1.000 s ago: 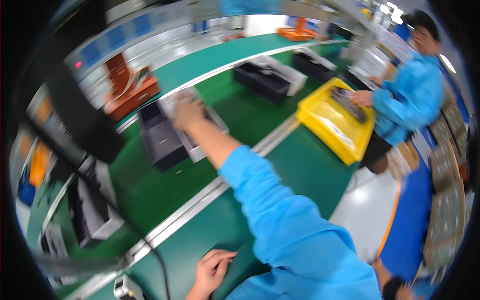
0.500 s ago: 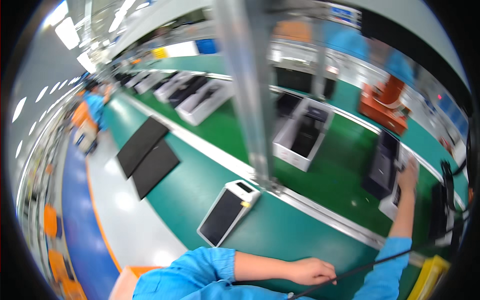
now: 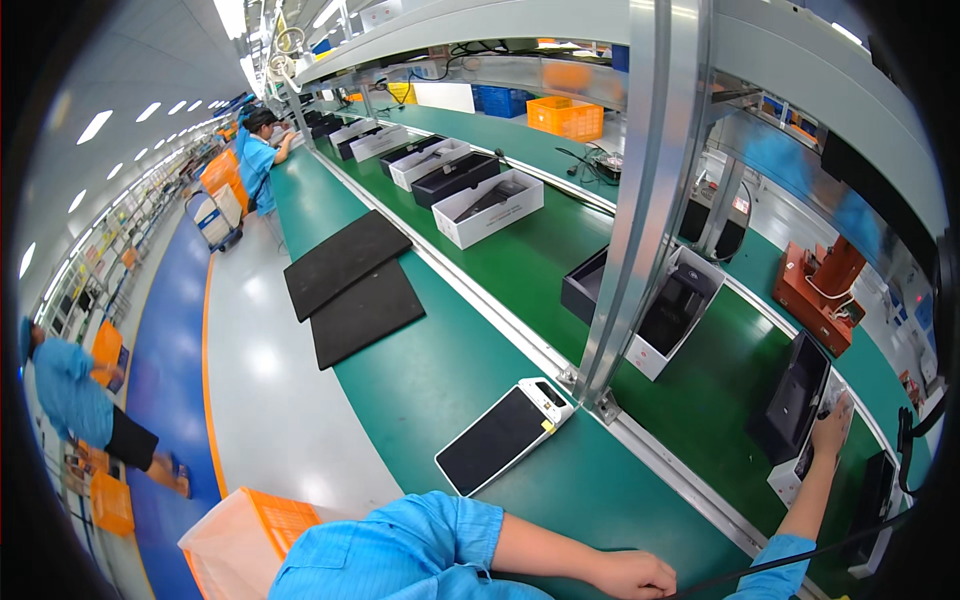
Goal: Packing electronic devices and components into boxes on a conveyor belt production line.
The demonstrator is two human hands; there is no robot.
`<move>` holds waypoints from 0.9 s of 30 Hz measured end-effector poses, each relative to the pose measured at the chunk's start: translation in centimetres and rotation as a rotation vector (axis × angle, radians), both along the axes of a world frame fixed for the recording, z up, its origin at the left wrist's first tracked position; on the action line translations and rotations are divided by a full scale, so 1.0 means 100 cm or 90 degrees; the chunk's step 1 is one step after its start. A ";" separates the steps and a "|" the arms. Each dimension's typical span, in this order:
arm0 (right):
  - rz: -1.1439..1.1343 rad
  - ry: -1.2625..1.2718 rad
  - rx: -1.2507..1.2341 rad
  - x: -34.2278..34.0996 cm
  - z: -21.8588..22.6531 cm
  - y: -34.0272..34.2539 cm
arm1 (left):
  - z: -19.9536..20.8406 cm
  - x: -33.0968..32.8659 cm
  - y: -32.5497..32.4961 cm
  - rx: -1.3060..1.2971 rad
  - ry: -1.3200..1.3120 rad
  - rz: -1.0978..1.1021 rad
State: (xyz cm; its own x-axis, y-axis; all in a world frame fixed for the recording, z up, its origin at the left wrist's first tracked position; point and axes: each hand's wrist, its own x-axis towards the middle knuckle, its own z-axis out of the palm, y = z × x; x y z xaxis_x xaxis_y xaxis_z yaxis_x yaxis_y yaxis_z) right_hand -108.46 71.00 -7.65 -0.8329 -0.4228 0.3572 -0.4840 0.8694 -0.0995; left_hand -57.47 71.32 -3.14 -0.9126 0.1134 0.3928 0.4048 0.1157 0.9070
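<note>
At the lower right of the head view my right hand (image 3: 829, 432) reaches over the green belt to an open white box (image 3: 787, 483). Its fingers close on a small pale, shiny item (image 3: 832, 397) that I cannot make out. A dark open box (image 3: 790, 400) leans beside the white one. My left hand (image 3: 635, 574) rests at the near table edge with its fingers curled and nothing visible in them. Up and to its left lies a white handheld terminal (image 3: 503, 437) with a large dark screen.
Two black foam mats (image 3: 347, 263) overlap on the green table. A metal post (image 3: 650, 200) rises at the belt's near rail. Several open boxes (image 3: 490, 208) line the belt; an orange-red fixture (image 3: 815, 297) stands beyond. A co-worker (image 3: 262, 160) sits far left; another person (image 3: 80, 390) is in the aisle.
My view has swung, so the table and boxes sit lower and further right. A person has come into view at the left. My right hand stays at the white box; my left hand stays curled.
</note>
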 end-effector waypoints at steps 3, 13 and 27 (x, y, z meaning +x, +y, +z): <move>-0.009 -0.012 -0.003 0.000 -0.001 -0.007 | 0.000 0.001 0.000 -0.007 0.011 0.003; -0.033 -0.029 0.015 0.004 -0.001 -0.016 | -0.002 0.000 0.006 -0.037 0.044 0.030; -0.026 -0.025 0.032 0.021 0.006 -0.034 | 0.011 0.010 0.003 -0.022 0.072 0.010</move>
State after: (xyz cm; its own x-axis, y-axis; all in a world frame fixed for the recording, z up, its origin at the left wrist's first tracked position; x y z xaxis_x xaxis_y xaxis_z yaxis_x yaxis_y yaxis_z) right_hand -106.36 67.56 -7.06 -0.8627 -0.4045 0.3035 -0.4443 0.8929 -0.0726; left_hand -56.46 71.64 -2.00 -0.8643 0.1143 0.4899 0.5025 0.1532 0.8509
